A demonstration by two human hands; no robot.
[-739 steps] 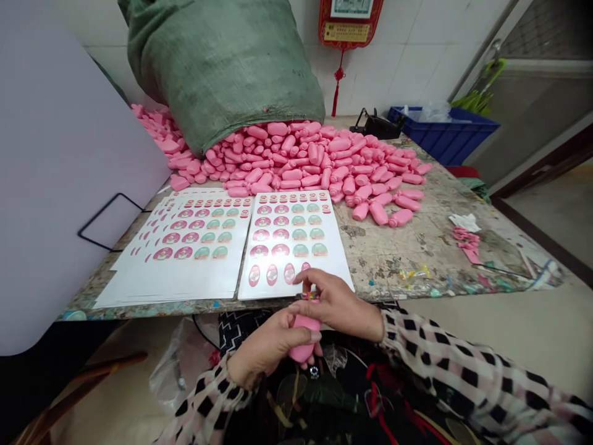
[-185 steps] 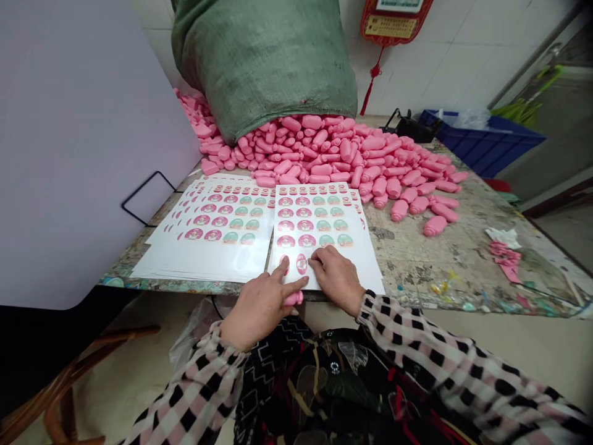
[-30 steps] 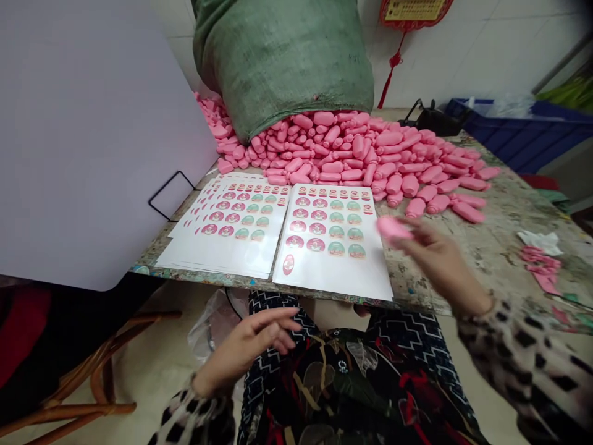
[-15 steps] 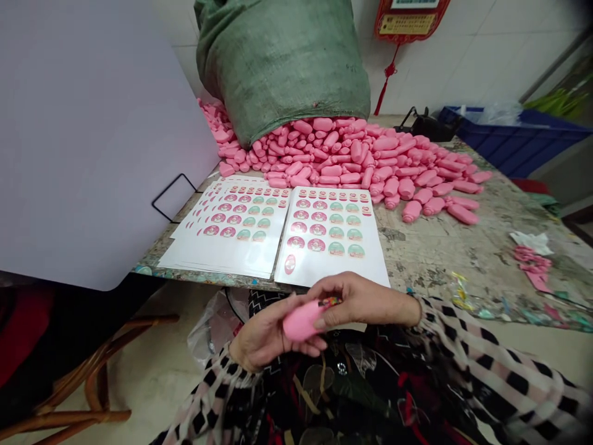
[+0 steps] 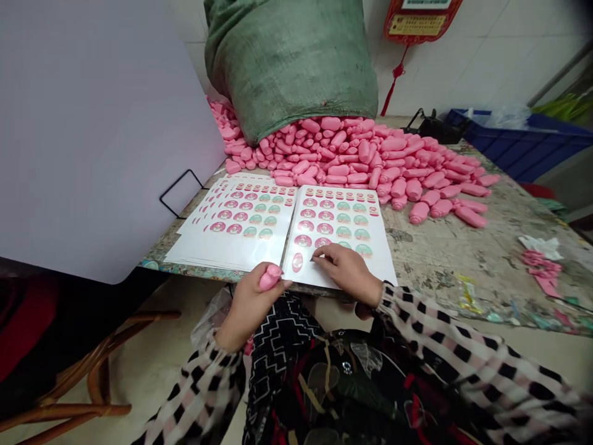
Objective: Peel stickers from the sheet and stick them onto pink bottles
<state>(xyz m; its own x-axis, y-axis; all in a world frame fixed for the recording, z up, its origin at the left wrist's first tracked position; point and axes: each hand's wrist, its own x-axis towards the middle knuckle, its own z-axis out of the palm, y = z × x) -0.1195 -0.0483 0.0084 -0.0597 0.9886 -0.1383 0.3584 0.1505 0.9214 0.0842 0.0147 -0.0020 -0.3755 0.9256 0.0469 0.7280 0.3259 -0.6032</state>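
Note:
My left hand is wrapped round a small pink plastic bottle, whose neck end points up by the table's front edge. My right hand rests over the lower part of the right sticker sheet. Its fingers pinch a small tool whose dark tip shows; the rest is hidden in the hand. That tip is just right of a single pink oval sticker in the sheet's bottom row. Above it are rows of pink and green half-round stickers, with small red ones along the top.
More sticker sheets lie fanned at left, beside a grey-white panel with a black wire loop. A heap of pink bottles spills from a green sack. A blue bin stands back right; pink scraps and tissue lie right.
The bottle, in my right hand a second ago, passed to my left. My right hand moved onto the sheet. The bottom row had several oval stickers in the oldest frame; now it shows one.

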